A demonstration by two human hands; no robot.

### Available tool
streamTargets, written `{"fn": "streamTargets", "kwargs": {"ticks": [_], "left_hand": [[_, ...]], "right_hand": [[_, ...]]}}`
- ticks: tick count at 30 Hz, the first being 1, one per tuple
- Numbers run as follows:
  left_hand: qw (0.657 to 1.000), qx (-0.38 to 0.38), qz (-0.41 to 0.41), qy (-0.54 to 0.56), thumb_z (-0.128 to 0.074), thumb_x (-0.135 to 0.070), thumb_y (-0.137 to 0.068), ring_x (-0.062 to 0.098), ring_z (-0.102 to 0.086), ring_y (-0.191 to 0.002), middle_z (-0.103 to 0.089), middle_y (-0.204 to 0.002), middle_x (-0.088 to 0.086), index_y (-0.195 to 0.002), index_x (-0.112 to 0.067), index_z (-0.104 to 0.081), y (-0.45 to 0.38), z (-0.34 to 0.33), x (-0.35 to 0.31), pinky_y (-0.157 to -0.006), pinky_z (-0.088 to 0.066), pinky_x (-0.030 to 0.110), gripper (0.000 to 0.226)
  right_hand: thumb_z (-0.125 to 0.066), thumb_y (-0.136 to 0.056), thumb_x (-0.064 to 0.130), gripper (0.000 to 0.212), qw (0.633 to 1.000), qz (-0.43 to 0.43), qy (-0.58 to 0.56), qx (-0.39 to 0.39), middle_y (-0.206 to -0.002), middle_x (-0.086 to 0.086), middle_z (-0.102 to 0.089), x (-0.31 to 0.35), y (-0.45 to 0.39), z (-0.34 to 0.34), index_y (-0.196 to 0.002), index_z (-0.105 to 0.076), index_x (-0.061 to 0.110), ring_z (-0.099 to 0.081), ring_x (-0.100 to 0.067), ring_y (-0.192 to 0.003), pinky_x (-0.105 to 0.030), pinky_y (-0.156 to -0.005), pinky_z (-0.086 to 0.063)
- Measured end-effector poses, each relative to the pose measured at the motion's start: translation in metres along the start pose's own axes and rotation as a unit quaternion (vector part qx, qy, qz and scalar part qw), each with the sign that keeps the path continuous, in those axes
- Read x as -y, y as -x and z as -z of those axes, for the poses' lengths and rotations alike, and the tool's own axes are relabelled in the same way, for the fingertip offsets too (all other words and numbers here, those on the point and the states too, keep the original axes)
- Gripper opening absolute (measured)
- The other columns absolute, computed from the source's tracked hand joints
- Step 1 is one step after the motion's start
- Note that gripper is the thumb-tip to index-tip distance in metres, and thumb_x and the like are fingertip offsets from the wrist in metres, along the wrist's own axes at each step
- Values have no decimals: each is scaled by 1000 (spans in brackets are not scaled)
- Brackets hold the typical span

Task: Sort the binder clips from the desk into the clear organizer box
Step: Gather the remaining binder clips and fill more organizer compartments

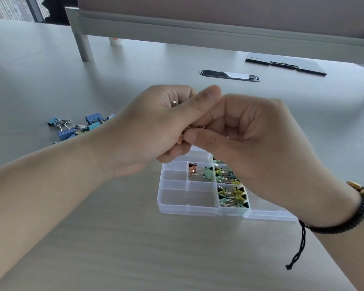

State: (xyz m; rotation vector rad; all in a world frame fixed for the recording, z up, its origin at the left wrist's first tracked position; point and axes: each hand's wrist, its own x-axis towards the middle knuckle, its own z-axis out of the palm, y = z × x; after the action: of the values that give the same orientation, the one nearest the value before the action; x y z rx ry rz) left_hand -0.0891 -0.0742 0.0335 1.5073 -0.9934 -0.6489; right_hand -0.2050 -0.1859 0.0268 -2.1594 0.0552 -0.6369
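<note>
From the head view, the left hand point(156, 127) and right hand point(246, 135) met above the clear plastic organizer box point(177, 198), pinching something mostly hidden, yellow and green clips point(232, 193) filling its right compartments, while loose blue binder clips point(80, 127) lay left on the grey bench point(135, 238).

I count two hands, the left hand point(153, 127) and the right hand point(250, 139), both above the far end of the clear organizer box point(187, 208), of which I see one. Left of the box, a loose heap of blue binder clips point(78, 127) lies on the desk: at least five, though the left forearm hides part of it. Inside the box I make out one pink clip point(192, 169) and one mint clip point(208, 172) sharing a middle compartment. The yellow and green clips point(232, 194) in the box's right column overlap too much for an exact count.
</note>
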Motion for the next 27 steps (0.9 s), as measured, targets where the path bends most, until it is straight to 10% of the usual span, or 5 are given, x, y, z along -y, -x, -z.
{"fn": "streamTargets", "kwargs": {"ticks": [7, 15, 27], "left_hand": [[996, 3, 74, 52, -58, -43, -88, 8, -39, -38, -44, -54, 0, -84, -8, -54, -1, 6, -2, -35, -19, 11, 36], [993, -48, 103, 44, -67, -45, -75, 10, -48, -40, -47, -49, -4, -56, -18, -44, -1, 7, -7, -34, -21, 11, 40], [990, -64, 111, 51, -65, -42, -81, 7, -38, -39, -53, -59, 3, -69, -12, -57, -5, 15, -3, -33, -20, 11, 33]], "right_hand": [[-75, -79, 34, 8, 999, -5, 19, -29, -73, 4, -72, -3, -1, 1, -79, -70, 28, -66, -16, -65, -37, -65, -56], [-80, -81, 29, 11, 996, 1, 71, -48, -73, 14, -70, -1, -1, 6, -77, -69, 29, -64, -8, -63, -18, -57, -50], [-76, -83, 4, 15, 991, -50, -68, -104, -75, -5, -73, -6, -4, 13, -93, -72, 15, -74, -18, -60, -40, -66, -63]]}}
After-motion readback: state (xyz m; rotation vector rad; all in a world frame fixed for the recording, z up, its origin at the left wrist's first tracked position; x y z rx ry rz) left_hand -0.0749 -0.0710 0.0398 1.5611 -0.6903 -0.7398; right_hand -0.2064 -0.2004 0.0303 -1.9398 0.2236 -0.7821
